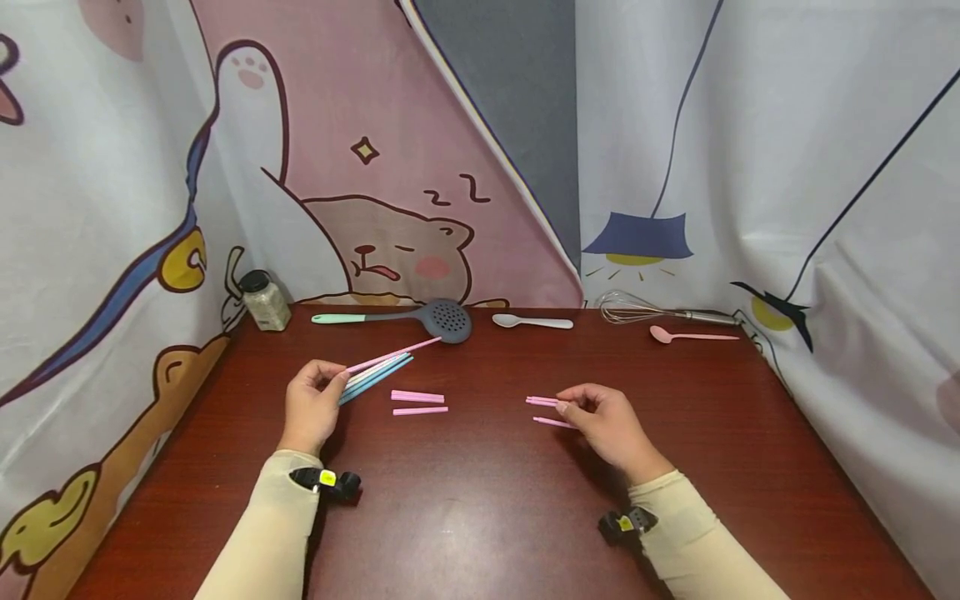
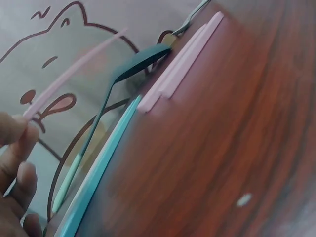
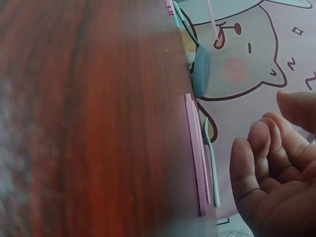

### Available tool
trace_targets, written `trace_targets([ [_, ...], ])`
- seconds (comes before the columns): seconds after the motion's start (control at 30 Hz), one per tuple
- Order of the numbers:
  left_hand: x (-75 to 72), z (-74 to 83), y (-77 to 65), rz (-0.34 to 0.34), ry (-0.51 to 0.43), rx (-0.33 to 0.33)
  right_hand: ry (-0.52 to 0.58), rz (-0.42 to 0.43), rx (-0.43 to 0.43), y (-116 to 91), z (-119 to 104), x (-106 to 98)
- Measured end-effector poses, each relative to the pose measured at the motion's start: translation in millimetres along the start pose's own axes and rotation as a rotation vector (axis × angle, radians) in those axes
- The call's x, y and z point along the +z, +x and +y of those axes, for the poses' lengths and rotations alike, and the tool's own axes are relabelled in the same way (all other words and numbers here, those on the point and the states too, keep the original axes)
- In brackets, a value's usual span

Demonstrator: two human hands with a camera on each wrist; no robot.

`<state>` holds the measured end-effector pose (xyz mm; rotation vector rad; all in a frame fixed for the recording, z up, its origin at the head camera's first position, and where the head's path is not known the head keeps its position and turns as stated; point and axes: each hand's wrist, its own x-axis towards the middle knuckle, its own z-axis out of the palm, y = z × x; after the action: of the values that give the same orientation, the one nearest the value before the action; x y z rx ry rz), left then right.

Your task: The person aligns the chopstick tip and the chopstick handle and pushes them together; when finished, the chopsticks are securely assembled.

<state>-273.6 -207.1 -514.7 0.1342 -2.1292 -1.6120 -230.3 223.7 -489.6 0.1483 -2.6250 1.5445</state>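
Pink stick (image 1: 393,355) was off the counter (image 1: 450,483), gripped between left hand (image 1: 313,404) thumb and finger. Head view nearly overlapped it with the blue sticks (image 1: 377,378); left wrist view showed it well clear, blue ones on the counter. Head view had right hand (image 1: 611,425) covering short pink sticks' (image 1: 553,422) ends; right wrist view showed loosely curled fingers (image 3: 244,163), slight thumb gap, holding nothing.
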Motion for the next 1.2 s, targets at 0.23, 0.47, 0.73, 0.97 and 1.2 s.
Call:
trace_targets([
  [0.23, -11.2, -5.7, 6.8, 0.114, 0.084, -0.086, 0.039, -0.021, 0.032, 0, -1, -1],
  [0.47, -19.1, -6.0, 7.5, 0.158, 0.248, -0.181, 0.022, -0.032, 0.053, 1, 0, -3],
  [0.73, -28.0, -7.0, 8.9, 0.033, 0.485, -0.286, 0.021, -0.057, 0.072, 2, 1, -5],
  [0.97, -31.3, -7.1, 8.3, -0.049, 0.604, -0.302, 0.002, -0.057, 0.070, 4, 5, -6],
  [1.2, -29.0, -5.1, 6.9, -0.068, 0.648, -0.275, -0.105, -0.080, 0.028, 4, 9, -9],
])
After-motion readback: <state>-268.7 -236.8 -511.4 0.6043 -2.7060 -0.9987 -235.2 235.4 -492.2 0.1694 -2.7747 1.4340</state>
